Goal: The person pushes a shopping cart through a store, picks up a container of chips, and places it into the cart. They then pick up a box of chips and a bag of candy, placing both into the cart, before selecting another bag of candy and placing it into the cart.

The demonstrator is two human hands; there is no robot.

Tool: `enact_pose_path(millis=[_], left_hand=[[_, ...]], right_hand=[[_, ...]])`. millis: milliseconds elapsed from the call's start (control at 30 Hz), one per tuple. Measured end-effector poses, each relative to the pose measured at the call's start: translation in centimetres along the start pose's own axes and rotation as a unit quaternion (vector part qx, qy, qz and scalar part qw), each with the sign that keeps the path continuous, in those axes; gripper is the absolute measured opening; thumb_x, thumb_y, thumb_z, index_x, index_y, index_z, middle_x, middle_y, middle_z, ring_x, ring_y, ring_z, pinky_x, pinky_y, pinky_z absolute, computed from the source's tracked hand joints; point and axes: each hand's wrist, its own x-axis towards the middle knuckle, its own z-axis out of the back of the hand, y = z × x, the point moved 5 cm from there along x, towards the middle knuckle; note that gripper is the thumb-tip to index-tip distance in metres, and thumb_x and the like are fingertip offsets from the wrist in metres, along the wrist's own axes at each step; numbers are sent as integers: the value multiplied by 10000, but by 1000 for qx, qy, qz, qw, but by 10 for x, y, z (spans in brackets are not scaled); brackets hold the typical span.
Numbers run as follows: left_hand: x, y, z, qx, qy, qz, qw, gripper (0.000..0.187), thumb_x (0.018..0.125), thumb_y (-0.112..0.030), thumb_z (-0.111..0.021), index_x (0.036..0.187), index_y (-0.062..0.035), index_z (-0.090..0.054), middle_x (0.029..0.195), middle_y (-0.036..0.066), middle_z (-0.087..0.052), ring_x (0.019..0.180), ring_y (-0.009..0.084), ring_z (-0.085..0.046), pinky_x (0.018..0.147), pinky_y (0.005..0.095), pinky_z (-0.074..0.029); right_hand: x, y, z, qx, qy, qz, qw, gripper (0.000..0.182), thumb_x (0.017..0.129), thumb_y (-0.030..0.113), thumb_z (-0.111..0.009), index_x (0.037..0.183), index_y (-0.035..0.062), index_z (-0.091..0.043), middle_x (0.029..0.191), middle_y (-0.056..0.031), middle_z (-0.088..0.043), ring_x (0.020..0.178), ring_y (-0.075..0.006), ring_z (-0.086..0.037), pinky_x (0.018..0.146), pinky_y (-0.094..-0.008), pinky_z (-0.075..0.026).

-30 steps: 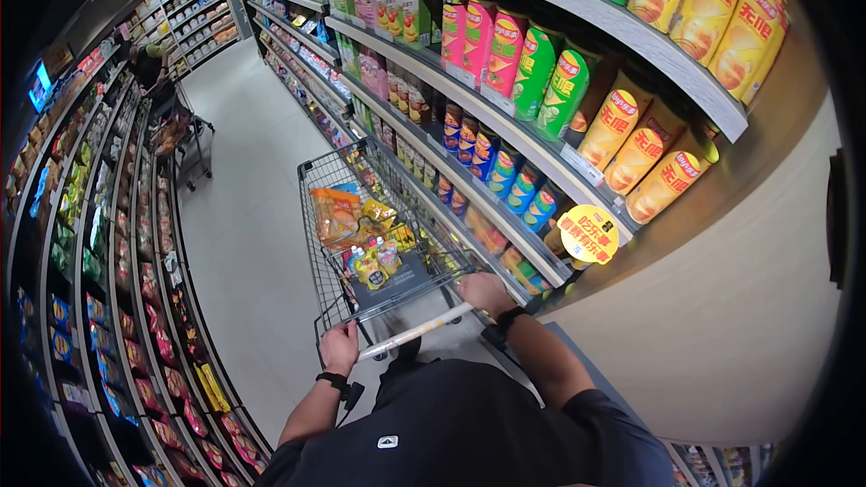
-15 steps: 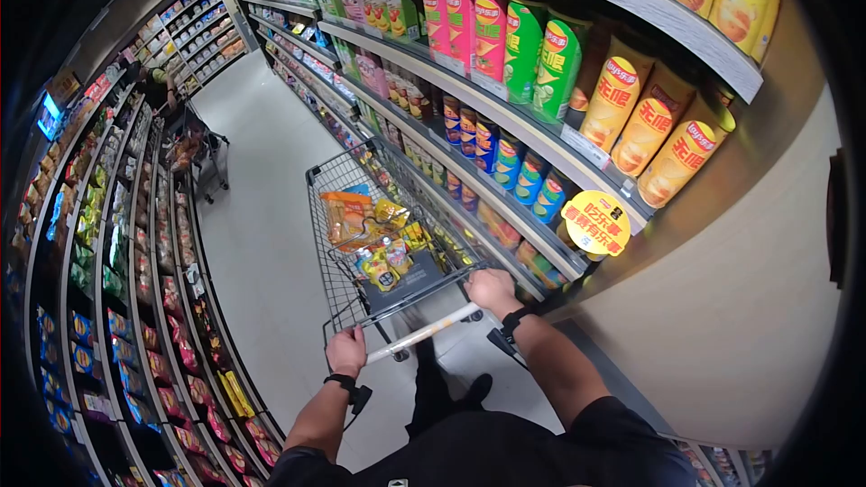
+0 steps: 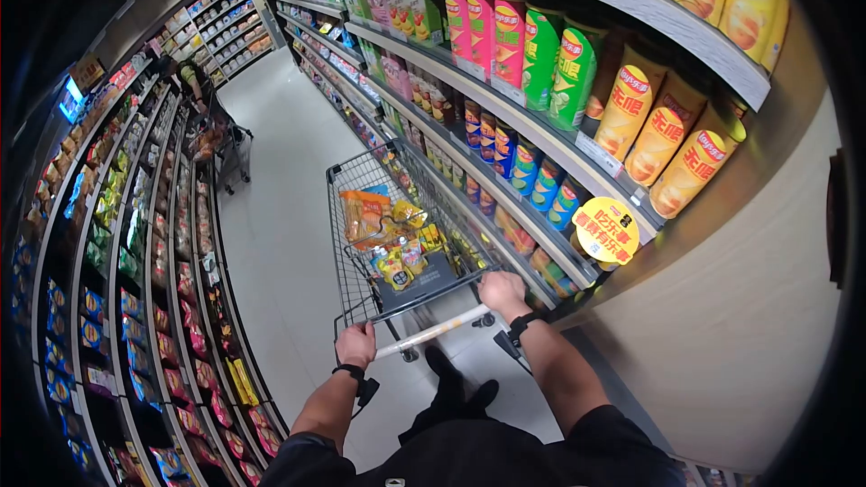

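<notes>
A wire shopping cart point(image 3: 350, 257) stands in front of me, its pale handle bar point(image 3: 431, 332) running between my hands. My left hand point(image 3: 355, 344) is wrapped round the left end of the bar. Round the right end, my right hand point(image 3: 502, 293) is closed too. Inside the basket lie an orange snack bag point(image 3: 364, 218), several small yellow packets point(image 3: 394, 269) and a dark grey panel or box point(image 3: 419, 284) near the handle. Both wrists wear black bands. My dark shoes show on the floor below the handle.
Shelves of tall chip canisters point(image 3: 629, 114) line the right side, with a round yellow sign point(image 3: 606, 231) sticking out at the shelf end. Bagged snacks fill the shelves point(image 3: 117, 307) on the left. Farther down the aisle, a person point(image 3: 191, 79) is beside another cart point(image 3: 233, 158).
The view has shifted a little, so cart, shelves and sign appear slightly farther right. My feet have changed position. Both hands stay on the handle.
</notes>
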Motion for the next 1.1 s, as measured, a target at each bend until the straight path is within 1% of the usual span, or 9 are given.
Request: enact_pose_path(millis=[100, 267, 333, 367, 700, 800, 867, 1000, 1100], left_hand=[[3, 1, 0, 4, 2, 3, 1000, 423, 1005, -467, -535, 1072, -125, -775, 1029, 178, -756, 1007, 388, -709, 907, 480, -563], [8, -1, 2, 9, 0, 9, 1000, 444, 1007, -465, -540, 1035, -88, -773, 1019, 197, -752, 1003, 398, -705, 912, 479, -559], [10, -3, 3, 11, 14, 5, 1000, 450, 1007, -468, -534, 1028, -88, -775, 1021, 200, -751, 1009, 400, -704, 914, 480, -559], [14, -2, 0, 25, 19, 2, 1000, 432, 1003, -466, -522, 1063, -123, -776, 1021, 183, -754, 998, 387, -711, 902, 485, -566], [39, 3, 6, 23, 28, 13, 999, 444, 1000, -478, -524, 1088, -121, -772, 1059, 177, -754, 1039, 376, -707, 927, 469, -567], [48, 4, 12, 19, 42, 17, 999, 444, 997, -475, -529, 1086, -115, -772, 1071, 182, -751, 1047, 375, -705, 930, 466, -566], [58, 9, 9, 23, 23, 1, 999, 462, 1006, -476, -519, 1064, -96, -774, 1044, 199, -748, 1027, 401, -698, 930, 485, -556], [66, 16, 9, 9, 35, 6, 999, 450, 991, -461, -537, 1027, -79, -771, 1037, 205, -749, 1036, 389, -703, 917, 474, -567], [66, 19, 11, 4, 41, 20, 999, 456, 988, -463, -541, 1000, -69, -770, 1026, 211, -749, 1028, 389, -705, 910, 477, -568]], right_hand=[[1, 2, 2, 11, 20, -14, 1000, 316, 937, 352, -630, 992, 92, -802, 1032, -160, -771, 1013, -331, -736, 899, -442, -572], [10, 3, -5, 20, 16, -21, 999, 317, 934, 353, -635, 992, 89, -801, 1028, -163, -771, 1018, -334, -735, 903, -442, -571], [16, 1, -6, 19, -21, -23, 999, 258, 893, 329, -632, 907, 129, -795, 945, -160, -762, 953, -351, -729, 871, -466, -565], [20, 0, -9, 20, -18, -22, 999, 259, 895, 319, -623, 910, 127, -796, 955, -163, -763, 960, -350, -729, 882, -465, -562], [41, 14, -10, 3, -11, -14, 1000, 261, 910, 288, -597, 913, 117, -794, 979, -148, -769, 973, -338, -734, 890, -448, -563], [45, 24, -5, 0, -6, -14, 1000, 257, 911, 285, -598, 920, 120, -795, 980, -147, -769, 963, -340, -736, 879, -449, -567], [51, 28, -6, -8, -3, -24, 1000, 250, 909, 288, -603, 920, 132, -797, 972, -147, -769, 956, -343, -736, 864, -452, -573], [60, 28, -21, -13, -29, 3, 999, 247, 897, 300, -611, 889, 128, -788, 907, -151, -763, 890, -365, -737, 817, -479, -583], [60, 31, -28, -9, -39, -5, 999, 230, 889, 309, -640, 886, 131, -787, 884, -151, -759, 878, -362, -738, 795, -479, -585]])
